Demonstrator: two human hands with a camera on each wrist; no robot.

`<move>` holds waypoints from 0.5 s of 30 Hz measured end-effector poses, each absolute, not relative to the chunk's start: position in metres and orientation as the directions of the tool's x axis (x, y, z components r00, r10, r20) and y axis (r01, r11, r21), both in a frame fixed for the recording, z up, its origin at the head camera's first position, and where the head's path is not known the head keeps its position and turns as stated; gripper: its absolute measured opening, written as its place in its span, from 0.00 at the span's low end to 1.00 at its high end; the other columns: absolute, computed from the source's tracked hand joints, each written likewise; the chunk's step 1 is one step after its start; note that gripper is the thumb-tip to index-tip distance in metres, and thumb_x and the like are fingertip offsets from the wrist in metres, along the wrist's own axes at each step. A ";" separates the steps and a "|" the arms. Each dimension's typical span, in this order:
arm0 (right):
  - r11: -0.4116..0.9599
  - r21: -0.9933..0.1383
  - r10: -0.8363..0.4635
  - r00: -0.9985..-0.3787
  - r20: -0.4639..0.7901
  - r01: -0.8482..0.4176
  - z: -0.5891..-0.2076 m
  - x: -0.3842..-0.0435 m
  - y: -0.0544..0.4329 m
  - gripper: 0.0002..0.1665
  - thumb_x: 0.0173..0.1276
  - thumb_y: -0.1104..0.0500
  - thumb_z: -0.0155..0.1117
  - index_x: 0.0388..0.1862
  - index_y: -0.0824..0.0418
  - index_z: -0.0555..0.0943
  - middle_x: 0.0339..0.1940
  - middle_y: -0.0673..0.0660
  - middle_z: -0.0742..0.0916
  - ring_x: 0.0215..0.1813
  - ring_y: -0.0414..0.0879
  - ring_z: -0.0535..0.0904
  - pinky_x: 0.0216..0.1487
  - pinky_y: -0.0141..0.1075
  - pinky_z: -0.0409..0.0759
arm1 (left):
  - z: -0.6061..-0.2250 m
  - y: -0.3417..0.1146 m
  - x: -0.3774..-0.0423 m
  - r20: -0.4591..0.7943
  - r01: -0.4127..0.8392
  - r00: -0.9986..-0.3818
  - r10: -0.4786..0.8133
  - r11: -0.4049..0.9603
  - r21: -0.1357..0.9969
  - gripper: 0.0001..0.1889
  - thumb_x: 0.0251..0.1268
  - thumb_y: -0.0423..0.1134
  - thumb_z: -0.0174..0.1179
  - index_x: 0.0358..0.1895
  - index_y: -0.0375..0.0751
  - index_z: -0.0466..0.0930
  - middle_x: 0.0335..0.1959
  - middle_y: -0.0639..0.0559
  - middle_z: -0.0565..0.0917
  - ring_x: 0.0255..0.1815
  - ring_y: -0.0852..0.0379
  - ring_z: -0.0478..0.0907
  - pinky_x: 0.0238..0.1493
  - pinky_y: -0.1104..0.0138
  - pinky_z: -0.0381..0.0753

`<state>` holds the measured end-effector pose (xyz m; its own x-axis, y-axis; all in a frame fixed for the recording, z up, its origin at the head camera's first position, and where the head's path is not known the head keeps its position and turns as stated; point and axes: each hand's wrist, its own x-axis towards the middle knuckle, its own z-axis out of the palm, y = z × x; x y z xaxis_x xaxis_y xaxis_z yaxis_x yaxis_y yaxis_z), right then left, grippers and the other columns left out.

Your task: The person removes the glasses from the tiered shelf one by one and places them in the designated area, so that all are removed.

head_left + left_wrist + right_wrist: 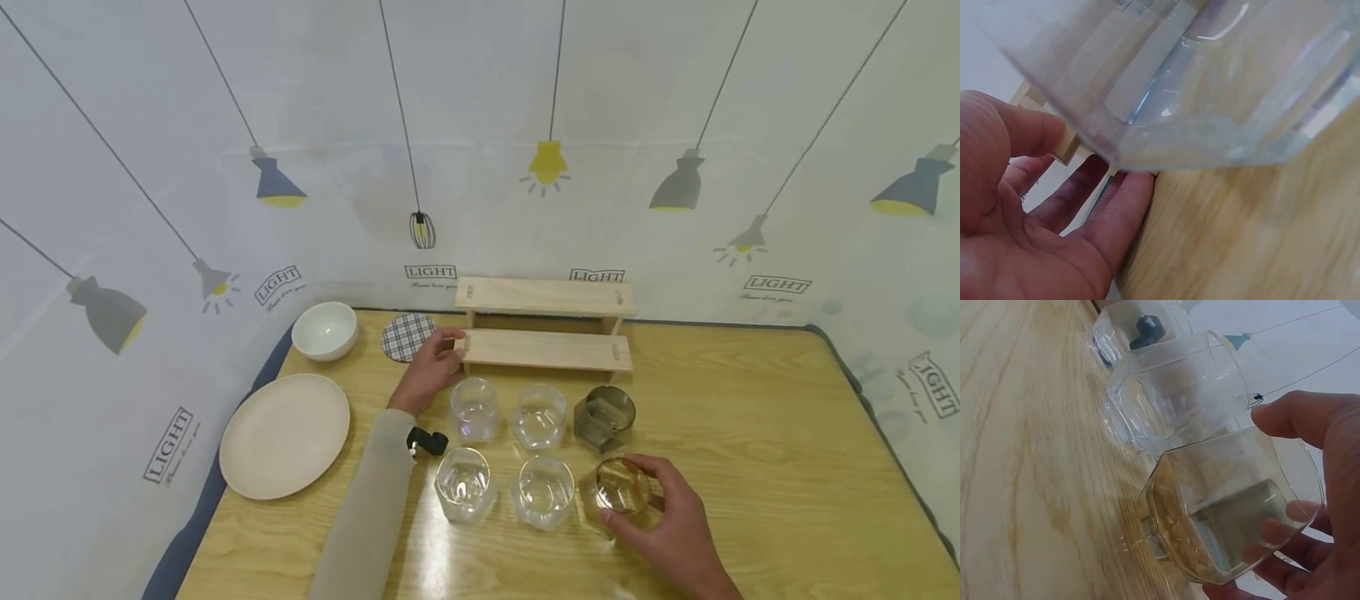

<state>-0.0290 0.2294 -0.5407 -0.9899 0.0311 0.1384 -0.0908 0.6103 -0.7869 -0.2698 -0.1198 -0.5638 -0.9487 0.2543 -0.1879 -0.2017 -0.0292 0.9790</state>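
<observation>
In the head view, my right hand (pixel 671 529) grips an amber glass (pixel 621 487) by its sides at the front right of two rows of glasses. The right wrist view has the thumb on one side of that amber glass (pixel 1222 506) and the fingers seen through its far wall. My left hand (pixel 431 371) holds the left end of the lower board of a two-tier wooden rack (pixel 543 348). In the left wrist view, the thumb of my left hand (pixel 1054 206) lies against the board's end, with a clear glass (pixel 1210 94) close in front of the camera.
Beside the amber glass stand clear glasses with gold rims (pixel 545 493); behind it is a smoky grey glass (pixel 604 419) in the back row. To the left are a cream plate (pixel 285 436), a white bowl (pixel 325 332) and a checked coaster (pixel 405 337). A printed wall covering rises behind the table.
</observation>
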 end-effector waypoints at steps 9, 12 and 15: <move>0.638 -0.765 -0.002 -0.994 0.113 -0.088 -0.540 -0.030 0.229 0.45 0.56 0.47 0.87 0.69 0.55 0.76 0.62 0.52 0.85 0.62 0.49 0.79 0.52 0.45 0.90 | -0.566 -0.123 -0.269 -0.190 -0.196 -0.953 0.237 -0.001 0.981 0.18 0.82 0.32 0.55 0.69 0.42 0.71 0.66 0.39 0.72 0.61 0.48 0.76 0.65 0.53 0.87; 0.647 -0.756 -0.019 -0.994 0.110 -0.096 -0.540 -0.030 0.230 0.46 0.57 0.46 0.86 0.70 0.56 0.74 0.63 0.52 0.84 0.63 0.52 0.80 0.55 0.48 0.91 | -0.567 -0.123 -0.269 -0.184 -0.188 -0.953 0.239 0.005 0.982 0.19 0.82 0.32 0.55 0.70 0.42 0.71 0.67 0.38 0.72 0.63 0.47 0.76 0.65 0.54 0.87; 0.657 -0.746 -0.029 -0.993 0.118 -0.108 -0.539 -0.029 0.232 0.44 0.60 0.46 0.85 0.70 0.57 0.74 0.64 0.51 0.83 0.64 0.51 0.79 0.57 0.49 0.91 | -0.567 -0.123 -0.268 -0.181 -0.186 -0.952 0.248 0.005 0.983 0.19 0.82 0.32 0.55 0.71 0.42 0.70 0.68 0.38 0.71 0.65 0.46 0.76 0.67 0.53 0.86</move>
